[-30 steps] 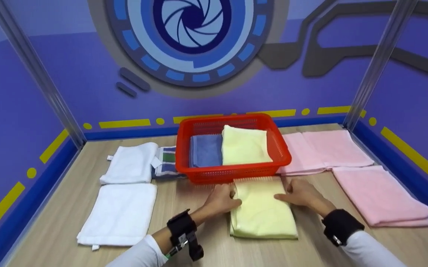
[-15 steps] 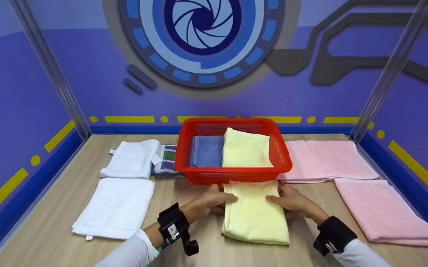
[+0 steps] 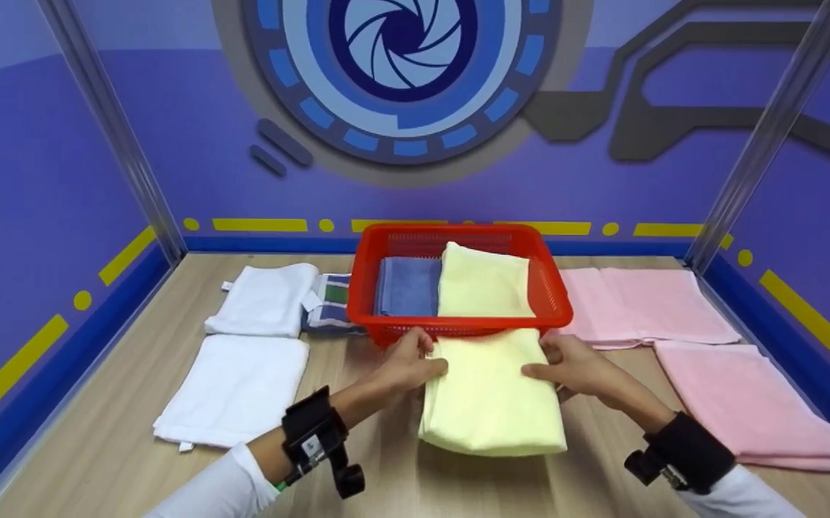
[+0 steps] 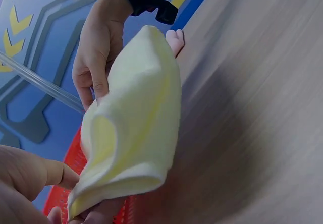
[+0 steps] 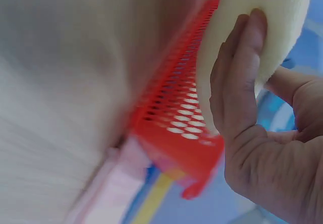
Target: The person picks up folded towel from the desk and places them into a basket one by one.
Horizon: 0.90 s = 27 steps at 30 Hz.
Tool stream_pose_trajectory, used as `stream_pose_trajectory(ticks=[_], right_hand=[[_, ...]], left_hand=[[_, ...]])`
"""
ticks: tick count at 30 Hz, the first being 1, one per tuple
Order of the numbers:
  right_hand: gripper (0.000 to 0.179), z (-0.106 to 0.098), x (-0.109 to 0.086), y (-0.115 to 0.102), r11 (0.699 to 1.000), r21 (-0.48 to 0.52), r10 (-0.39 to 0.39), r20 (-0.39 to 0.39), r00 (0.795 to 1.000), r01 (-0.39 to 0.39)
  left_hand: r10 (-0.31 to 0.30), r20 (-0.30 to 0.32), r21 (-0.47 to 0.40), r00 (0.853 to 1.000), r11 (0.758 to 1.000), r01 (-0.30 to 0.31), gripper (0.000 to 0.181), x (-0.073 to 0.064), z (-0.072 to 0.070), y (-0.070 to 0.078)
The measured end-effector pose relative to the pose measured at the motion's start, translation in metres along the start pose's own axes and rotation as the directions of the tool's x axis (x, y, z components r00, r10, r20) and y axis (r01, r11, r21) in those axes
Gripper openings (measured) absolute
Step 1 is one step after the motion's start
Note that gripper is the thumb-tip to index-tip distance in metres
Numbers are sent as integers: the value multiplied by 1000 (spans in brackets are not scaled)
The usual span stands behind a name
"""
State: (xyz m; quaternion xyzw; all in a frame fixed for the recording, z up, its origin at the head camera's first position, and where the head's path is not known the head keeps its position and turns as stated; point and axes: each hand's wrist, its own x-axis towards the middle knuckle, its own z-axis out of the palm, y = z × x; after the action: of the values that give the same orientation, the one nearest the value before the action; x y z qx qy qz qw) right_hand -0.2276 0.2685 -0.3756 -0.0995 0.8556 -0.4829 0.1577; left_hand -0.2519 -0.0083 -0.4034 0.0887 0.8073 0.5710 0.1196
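A folded pale yellow towel (image 3: 490, 396) is held up off the table just in front of the red basket (image 3: 567, 309). My left hand (image 3: 409, 365) pinches its left edge, thumb on top and fingers beneath. On the opposite edge my right hand (image 3: 577, 365) grips it the same way; the right wrist view shows the fingers (image 5: 242, 77) spread under the towel. The towel's near end sags, and in the left wrist view its layers bow open at the side. Inside the basket lie a folded blue towel (image 3: 409, 286) and another yellow towel (image 3: 487, 284), side by side.
Two white towels (image 3: 235, 388) lie at the left, with a striped towel (image 3: 332, 293) partly behind the basket's left side. Pink towels (image 3: 753, 403) lie at the right. Panel walls (image 3: 415, 187) enclose the wooden table (image 3: 357, 475) at the back and sides.
Both hands took hold of the yellow towel's sides and raised it from the table. Its far edge now comes up against the basket's front rim in view. The head view shifted slightly.
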Motion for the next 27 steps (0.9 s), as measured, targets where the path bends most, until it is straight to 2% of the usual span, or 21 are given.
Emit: stream_pose_trajectory(ticks=[4, 9, 11, 15, 17, 19, 22, 24, 27], right_hand=[[46, -10, 5, -25, 998, -42, -50, -49, 998, 48], [55, -22, 19, -50, 994, -103, -49, -98, 994, 39], [57, -27, 27, -59, 995, -87, -49, -112, 992, 39], [55, -34, 47, -77, 997, 20, -69, -177, 982, 74], [45, -37, 59, -85, 991, 66, -99, -222, 970, 117], [37, -40, 73, -91, 983, 65, -149, -271, 951, 172], [29, -42, 95, -99, 979, 34, -183, -303, 935, 202], [32, -41, 109, -103, 983, 25, -166, -298, 940, 181], [45, -36, 130, -106, 991, 42, -111, -265, 958, 127]], left_hand=[[17, 34, -31, 999, 999, -16, 15, 0, -24, 22], [80, 35, -53, 996, 996, -78, 11, 7, -51, 47], [104, 16, -49, 994, 993, -103, 10, 11, -60, 56], [129, -32, -95, 991, 987, -131, 14, 26, -80, 72], [133, -68, -119, 989, 983, -141, 13, 36, -90, 79], [122, -103, -126, 987, 983, -134, 11, 47, -98, 86], [122, -174, -64, 977, 989, -135, 9, 67, -106, 88], [139, -218, 23, 966, 990, -138, 13, 80, -110, 86], [185, -255, 163, 949, 976, -146, 21, 98, -115, 78]])
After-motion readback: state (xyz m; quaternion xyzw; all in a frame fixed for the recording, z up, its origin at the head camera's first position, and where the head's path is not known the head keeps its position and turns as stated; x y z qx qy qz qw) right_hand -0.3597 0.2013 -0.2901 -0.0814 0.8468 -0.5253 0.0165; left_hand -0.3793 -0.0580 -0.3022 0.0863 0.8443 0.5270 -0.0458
